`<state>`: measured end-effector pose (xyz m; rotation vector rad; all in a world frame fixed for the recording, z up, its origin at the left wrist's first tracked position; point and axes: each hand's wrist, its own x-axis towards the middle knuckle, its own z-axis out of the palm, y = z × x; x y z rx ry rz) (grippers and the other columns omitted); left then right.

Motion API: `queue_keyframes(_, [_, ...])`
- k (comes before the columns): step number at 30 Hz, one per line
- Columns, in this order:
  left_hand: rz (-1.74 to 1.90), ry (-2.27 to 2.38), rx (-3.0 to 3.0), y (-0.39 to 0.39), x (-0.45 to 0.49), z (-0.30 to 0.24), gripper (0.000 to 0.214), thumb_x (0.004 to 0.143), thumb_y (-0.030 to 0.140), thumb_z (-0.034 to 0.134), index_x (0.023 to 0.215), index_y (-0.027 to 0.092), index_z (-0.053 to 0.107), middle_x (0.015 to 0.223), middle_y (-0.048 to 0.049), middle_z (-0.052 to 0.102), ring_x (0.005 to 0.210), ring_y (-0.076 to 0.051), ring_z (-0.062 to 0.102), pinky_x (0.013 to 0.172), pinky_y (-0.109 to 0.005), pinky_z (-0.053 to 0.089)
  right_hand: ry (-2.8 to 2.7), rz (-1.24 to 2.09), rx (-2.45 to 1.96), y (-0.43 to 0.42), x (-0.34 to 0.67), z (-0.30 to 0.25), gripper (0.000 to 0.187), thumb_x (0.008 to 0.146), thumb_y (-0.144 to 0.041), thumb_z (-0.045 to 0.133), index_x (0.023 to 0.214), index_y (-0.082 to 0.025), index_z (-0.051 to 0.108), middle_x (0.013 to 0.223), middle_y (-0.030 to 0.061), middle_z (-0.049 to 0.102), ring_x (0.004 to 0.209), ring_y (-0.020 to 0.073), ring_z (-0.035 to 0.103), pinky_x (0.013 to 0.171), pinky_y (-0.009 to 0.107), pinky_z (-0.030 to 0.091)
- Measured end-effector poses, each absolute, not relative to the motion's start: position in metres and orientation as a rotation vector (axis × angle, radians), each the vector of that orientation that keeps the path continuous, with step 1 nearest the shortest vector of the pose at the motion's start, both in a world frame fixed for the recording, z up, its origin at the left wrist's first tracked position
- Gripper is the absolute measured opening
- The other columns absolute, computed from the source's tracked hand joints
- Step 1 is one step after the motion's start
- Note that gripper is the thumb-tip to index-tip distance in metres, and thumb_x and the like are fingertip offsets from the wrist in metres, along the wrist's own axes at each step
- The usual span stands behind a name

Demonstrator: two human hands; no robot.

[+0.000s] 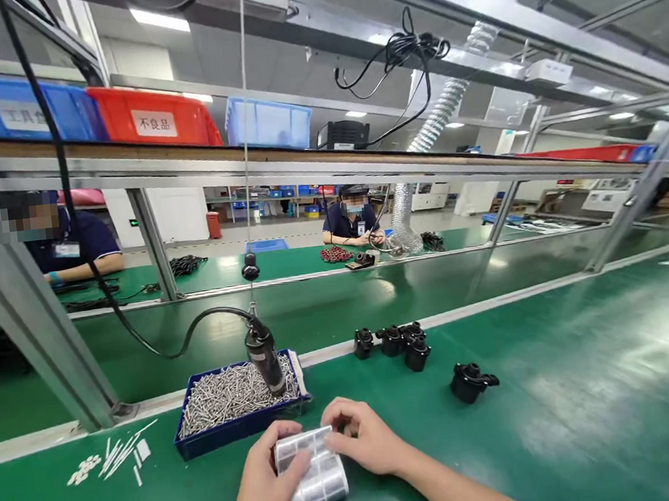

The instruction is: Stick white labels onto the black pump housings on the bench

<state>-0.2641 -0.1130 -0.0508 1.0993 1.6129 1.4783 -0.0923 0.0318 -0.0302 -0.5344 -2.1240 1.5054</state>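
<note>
- the step in hand centres on a clear plastic sheet [311,474] with silvery rectangular panels, held just above the green bench top [564,386], directly before the person.
- the left hand [261,481] closes around the sheet's left edge, its thumb across the face; the right hand [360,437] curls over the upper corner. both are nearly closed, with the sheet as their only hold.
- the panels are hard to read from this angle; the sheet may be a packed strip or folded film.
- just beyond the hands, a navy tray [234,432] holds a heap of steel screws [236,394], with a corded electric screwdriver [264,359] leaning in it, touched by neither hand.
- black plastic housings [392,341] stand to the right, and small white pieces [117,457] lie to the left.
- two co-workers [352,221] sit at the bench across the line.
</note>
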Motion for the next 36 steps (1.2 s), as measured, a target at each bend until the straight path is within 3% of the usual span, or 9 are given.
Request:
queue_keyframes(4, [1.519, 1.622, 1.049, -0.091, -0.246, -0.043, 0.051, 0.075, 0.063, 0.075, 0.095, 0.016, 0.073, 0.091, -0.0093, 0.074, 0.084, -0.029, 0.067, 0.077, -0.036, 0.050, -2.083, 1.531, -0.568, 0.052, -0.082, -0.026, 0.032, 0.079, -0.047, 0.083, 0.082, -0.018, 0.071, 0.080, 0.0016, 0.065, 0.071, 0.0162, 0.057, 0.064, 0.027, 0.045])
queue_keyframes(10, [1.597, 1.543, 0.972, -0.085, -0.246, -0.045, 0.047, 0.073, 0.062, 0.079, 0.085, 0.016, 0.075, 0.083, -0.0078, 0.073, 0.080, -0.027, 0.064, 0.076, -0.035, 0.049, -2.104, 1.486, -0.565, 0.056, -0.077, -0.019, 0.045, 0.083, -0.061, 0.081, 0.081, -0.018, 0.073, 0.082, 0.0042, 0.068, 0.074, 0.0183, 0.058, 0.067, 0.030, 0.049])
queue_keyframes(15, [1.631, 1.554, 0.977, -0.089, -0.249, -0.047, 0.041, 0.075, 0.058, 0.079, 0.079, 0.017, 0.075, 0.078, -0.0066, 0.073, 0.076, -0.025, 0.063, 0.073, -0.034, 0.048, -2.159, 1.406, -0.585, 0.046, -0.078, -0.020, 0.046, 0.092, -0.063, 0.072, 0.086, -0.018, 0.071, 0.079, 0.0034, 0.066, 0.066, 0.0159, 0.055, 0.056, 0.026, 0.042])
queue_keyframes(18, [1.621, 1.564, 1.013, -0.088, -0.250, -0.046, 0.040, 0.076, 0.057, 0.079, 0.079, 0.017, 0.076, 0.078, -0.0072, 0.074, 0.078, -0.027, 0.065, 0.074, -0.034, 0.048, -2.204, 1.334, -0.597, 0.043, -0.077, -0.019, 0.042, 0.094, -0.060, 0.070, 0.090, -0.018, 0.071, 0.078, 0.0032, 0.067, 0.064, 0.0153, 0.054, 0.053, 0.025, 0.040])
queue_keyframes(25, [1.603, 1.576, 1.063, -0.089, -0.250, -0.043, 0.038, 0.080, 0.055, 0.073, 0.087, 0.018, 0.079, 0.088, -0.0090, 0.077, 0.086, -0.030, 0.069, 0.080, -0.036, 0.052, -2.317, 0.963, -0.389, 0.041, -0.074, -0.012, 0.018, 0.101, -0.034, 0.064, 0.095, -0.021, 0.076, 0.096, 0.0085, 0.070, 0.074, 0.0191, 0.065, 0.059, 0.028, 0.050])
queue_keyframes(28, [1.586, 1.599, 1.078, -0.089, -0.250, -0.043, 0.039, 0.081, 0.054, 0.069, 0.093, 0.018, 0.081, 0.095, -0.0106, 0.080, 0.093, -0.032, 0.071, 0.087, -0.040, 0.054, -2.341, 0.680, -0.197, 0.041, -0.071, -0.010, 0.018, 0.102, -0.020, 0.062, 0.097, -0.023, 0.079, 0.098, 0.0091, 0.072, 0.079, 0.0206, 0.069, 0.064, 0.031, 0.053])
queue_keyframes(32, [1.577, 1.605, 1.106, -0.090, -0.250, -0.043, 0.039, 0.083, 0.054, 0.068, 0.095, 0.019, 0.083, 0.099, -0.0111, 0.081, 0.096, -0.033, 0.072, 0.092, -0.042, 0.055, -2.197, 0.662, -0.098, 0.036, -0.071, -0.009, 0.016, 0.098, -0.015, 0.068, 0.099, -0.027, 0.079, 0.096, 0.0066, 0.074, 0.087, 0.0228, 0.070, 0.076, 0.034, 0.059])
queue_keyframes(34, [1.570, 1.562, 1.142, -0.091, -0.249, -0.044, 0.037, 0.085, 0.052, 0.069, 0.097, 0.020, 0.083, 0.103, -0.0111, 0.081, 0.100, -0.033, 0.072, 0.094, -0.042, 0.055, -2.181, 0.722, -0.124, 0.033, -0.071, -0.009, 0.024, 0.096, -0.015, 0.072, 0.115, -0.029, 0.077, 0.101, 0.0063, 0.076, 0.097, 0.0256, 0.070, 0.086, 0.039, 0.060])
queue_keyframes(36, [1.566, 1.507, 1.173, -0.093, -0.247, -0.045, 0.037, 0.085, 0.049, 0.073, 0.106, 0.020, 0.082, 0.109, -0.0111, 0.080, 0.103, -0.032, 0.072, 0.095, -0.041, 0.054, -2.219, 0.787, -0.192, 0.030, -0.072, -0.011, 0.045, 0.094, -0.015, 0.072, 0.136, -0.031, 0.068, 0.107, 0.0066, 0.076, 0.105, 0.0278, 0.069, 0.095, 0.044, 0.060])
